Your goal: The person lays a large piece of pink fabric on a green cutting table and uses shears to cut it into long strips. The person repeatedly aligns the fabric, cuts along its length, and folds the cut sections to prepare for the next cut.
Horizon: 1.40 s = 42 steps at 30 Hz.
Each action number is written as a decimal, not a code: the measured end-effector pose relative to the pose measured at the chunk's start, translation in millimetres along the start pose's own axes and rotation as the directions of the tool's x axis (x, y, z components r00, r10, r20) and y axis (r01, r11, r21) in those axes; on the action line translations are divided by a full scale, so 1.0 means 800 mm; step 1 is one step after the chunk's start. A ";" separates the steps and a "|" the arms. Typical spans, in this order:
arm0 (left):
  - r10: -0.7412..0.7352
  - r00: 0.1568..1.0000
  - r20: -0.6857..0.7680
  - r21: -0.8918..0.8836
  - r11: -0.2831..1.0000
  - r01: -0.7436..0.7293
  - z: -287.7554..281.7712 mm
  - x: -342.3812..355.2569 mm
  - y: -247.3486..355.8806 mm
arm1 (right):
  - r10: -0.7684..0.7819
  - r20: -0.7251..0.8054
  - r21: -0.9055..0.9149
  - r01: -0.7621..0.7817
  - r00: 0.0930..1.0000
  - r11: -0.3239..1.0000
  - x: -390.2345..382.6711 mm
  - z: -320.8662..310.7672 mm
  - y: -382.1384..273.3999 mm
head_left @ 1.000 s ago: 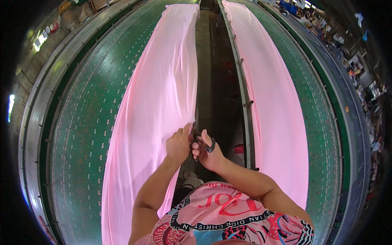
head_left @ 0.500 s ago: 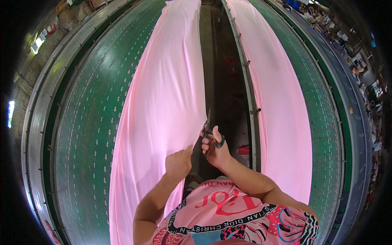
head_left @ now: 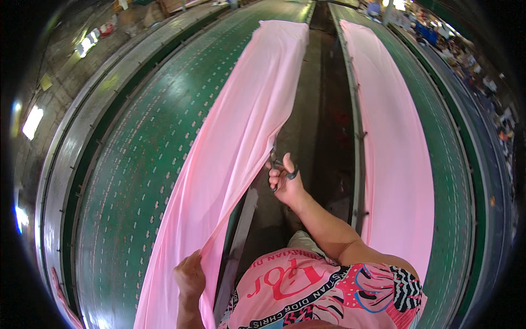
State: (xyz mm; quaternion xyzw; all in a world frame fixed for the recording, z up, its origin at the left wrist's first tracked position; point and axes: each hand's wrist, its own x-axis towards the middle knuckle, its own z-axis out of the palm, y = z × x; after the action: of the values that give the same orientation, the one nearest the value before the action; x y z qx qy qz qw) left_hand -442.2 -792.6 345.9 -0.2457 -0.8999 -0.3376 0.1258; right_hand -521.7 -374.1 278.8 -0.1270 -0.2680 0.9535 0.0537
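Note:
A long strip of pink fabric [head_left: 230, 131] lies creased along the left green table. My left hand [head_left: 189, 274] is closed on its edge low in the view, drawing it into a taut, slanting fold. Higher up, my right hand [head_left: 287, 181] holds dark-handled scissors [head_left: 292, 174], thumb raised, at the inner edge of that same fabric; the blades point away from me and are partly hidden by the cloth and too small to make out clearly. A second pink length [head_left: 394, 153] lies on the right-hand table.
Green tables [head_left: 126, 181] with metal side rails [head_left: 356, 88] run away from me on both sides of a dark aisle [head_left: 323, 137]. More rails line the outer edges. Windows [head_left: 33, 122] are at the left and jumbled items [head_left: 444, 46] at the upper right.
My left hand has moved down and left, pulling the fabric's edge with it. My right hand with the scissors is farther from it and higher in view. The view has also shifted.

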 end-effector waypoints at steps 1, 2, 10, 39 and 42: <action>-0.042 0.998 -0.037 0.042 0.998 0.043 0.003 0.003 -0.001 | 0.049 0.004 0.015 -0.049 0.999 0.999 0.013 0.011 -0.001; -0.080 0.994 -0.076 0.081 0.993 0.086 0.007 0.006 -0.002 | 0.078 0.022 -0.012 -0.078 0.997 0.997 0.023 0.020 -0.004; -0.397 0.896 0.196 0.310 0.892 0.328 0.044 0.030 0.020 | 0.298 0.186 -0.130 -0.277 0.936 0.952 0.006 0.007 -0.046; 0.359 0.826 0.434 0.226 0.844 -0.486 0.316 0.263 0.191 | -0.047 -0.107 -0.084 0.038 0.993 0.996 -0.115 -0.029 -0.019; 0.339 0.837 0.429 0.222 0.859 -0.462 0.305 0.269 0.194 | -0.106 -0.100 -0.101 0.096 0.989 0.990 -0.103 -0.023 -0.021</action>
State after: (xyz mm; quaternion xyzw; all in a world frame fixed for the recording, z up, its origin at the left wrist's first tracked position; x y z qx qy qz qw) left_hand -557.7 -451.4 333.9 -0.4672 -0.8764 -0.1011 0.0578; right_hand -436.6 -364.9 289.7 -0.1659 -0.3162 0.9276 0.1098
